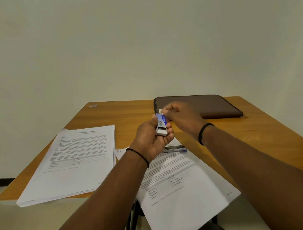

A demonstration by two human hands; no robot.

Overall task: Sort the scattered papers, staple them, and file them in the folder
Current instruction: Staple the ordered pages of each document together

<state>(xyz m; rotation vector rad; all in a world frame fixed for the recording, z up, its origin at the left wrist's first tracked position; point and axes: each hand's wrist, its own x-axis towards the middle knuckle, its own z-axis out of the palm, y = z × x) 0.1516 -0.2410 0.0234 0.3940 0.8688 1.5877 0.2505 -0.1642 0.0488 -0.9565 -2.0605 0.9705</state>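
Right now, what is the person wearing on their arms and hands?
Both forearms are bare, with no sleeves or gloves in view. Each wrist carries a thin black band: one on the left wrist and one on the right wrist. No rings or watch show.

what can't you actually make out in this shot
- Head view: small box in the left hand; label too blurred to read.
- What the right hand pinches at its top: fingers hide it.
- Metal item on the near papers: left hand covers most.
- Brown folder: right hand hides its front-left part.
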